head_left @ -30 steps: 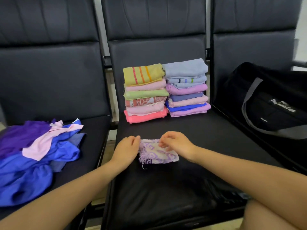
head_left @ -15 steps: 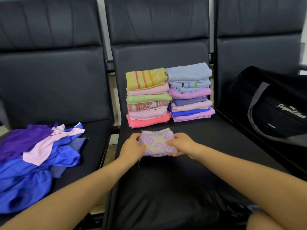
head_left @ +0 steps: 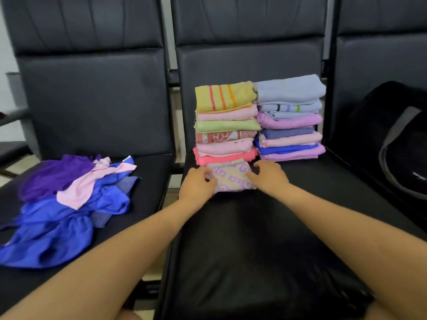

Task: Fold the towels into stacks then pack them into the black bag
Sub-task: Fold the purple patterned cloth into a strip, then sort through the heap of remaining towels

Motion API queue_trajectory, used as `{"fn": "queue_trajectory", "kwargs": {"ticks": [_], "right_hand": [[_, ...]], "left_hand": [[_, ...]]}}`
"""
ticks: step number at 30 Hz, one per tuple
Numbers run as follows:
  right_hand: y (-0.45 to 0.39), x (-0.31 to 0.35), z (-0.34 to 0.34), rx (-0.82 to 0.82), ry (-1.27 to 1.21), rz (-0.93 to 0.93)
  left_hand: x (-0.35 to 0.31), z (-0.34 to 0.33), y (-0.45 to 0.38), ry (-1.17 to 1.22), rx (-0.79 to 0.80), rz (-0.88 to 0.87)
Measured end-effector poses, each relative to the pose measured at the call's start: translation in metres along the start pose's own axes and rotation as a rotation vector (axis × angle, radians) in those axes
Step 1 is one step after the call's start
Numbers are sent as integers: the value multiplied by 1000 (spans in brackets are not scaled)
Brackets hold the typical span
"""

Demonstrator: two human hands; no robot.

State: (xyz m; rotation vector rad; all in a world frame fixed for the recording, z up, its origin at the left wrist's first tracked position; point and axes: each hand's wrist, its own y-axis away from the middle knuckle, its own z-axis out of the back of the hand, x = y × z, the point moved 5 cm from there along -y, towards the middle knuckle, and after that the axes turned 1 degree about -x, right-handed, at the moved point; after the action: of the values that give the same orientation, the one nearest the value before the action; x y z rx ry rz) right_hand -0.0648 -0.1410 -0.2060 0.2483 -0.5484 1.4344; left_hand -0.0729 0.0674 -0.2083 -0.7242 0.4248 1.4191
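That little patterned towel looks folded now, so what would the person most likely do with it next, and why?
Probably lift the patterned towel onto the left stack. Both hands, left hand and right hand, hold its ends, it looks fully folded, and it lies right in front of that stack, which stands a bit lower than the right stack.

Both bare forearms are reaching forward from the bottom corners and converging toward the middle. The left hand (head_left: 198,184) is lying knuckles up, its fingers (head_left: 209,179) curling inward and pinching the left edge of a small folded towel (head_left: 232,177). The right hand (head_left: 268,177) is mirroring it, palm down, its fingers (head_left: 254,174) bending onto the towel's right edge. The wrists are staying low and fairly straight.
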Motion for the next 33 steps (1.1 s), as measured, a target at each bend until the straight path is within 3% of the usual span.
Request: {"fn": "queue_trajectory", "kwargs": {"ticks": [3,5,10,17,25,30,33], "right_hand": [[10,11,11,-135,-118,40],[19,28,11,-138,-207,54],[49,100,-23,133,-391,190],[73,203,-102,390,-538,225],[48,332,-164,298,-415,365],[41,408,-199,302,-194,587],[38,428,-225,324,5,630]], "left_hand": [[7,25,5,29,-83,-27],[16,48,9,36,-141,-12],[58,113,33,61,-279,14],[174,204,78,-191,-349,111],[301,266,113,-292,-339,547],[315,256,104,-291,-381,546],[318,257,101,-270,-429,556]]}}
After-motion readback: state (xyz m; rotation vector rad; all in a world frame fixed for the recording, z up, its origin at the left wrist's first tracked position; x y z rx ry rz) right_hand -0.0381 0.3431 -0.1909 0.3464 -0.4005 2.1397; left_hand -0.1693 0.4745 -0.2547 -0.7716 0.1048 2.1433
